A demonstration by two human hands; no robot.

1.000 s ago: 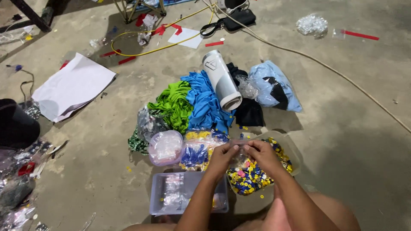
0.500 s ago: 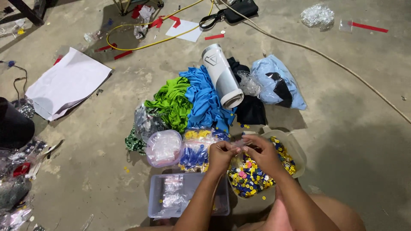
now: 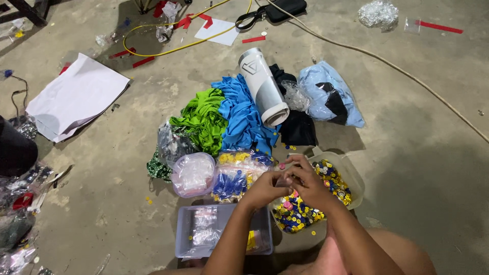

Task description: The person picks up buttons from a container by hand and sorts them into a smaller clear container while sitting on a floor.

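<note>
— Hand positions: where are they seen?
— Both are joined over the button tub (image 3: 351, 175); the left hand (image 3: 266, 187) and right hand (image 3: 304, 179) have fingertips pinched together, on something too small to be made out.
— And around them?
— A grey box (image 3: 186, 239) is set near the left forearm, bead bags (image 3: 237, 178) beside it, cloths (image 3: 224, 119) beyond on the floor.

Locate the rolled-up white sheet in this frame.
In the head view the rolled white sheet lies on the floor above centre, resting across the blue cloth and black cloth, left of the pale blue bag.
</note>
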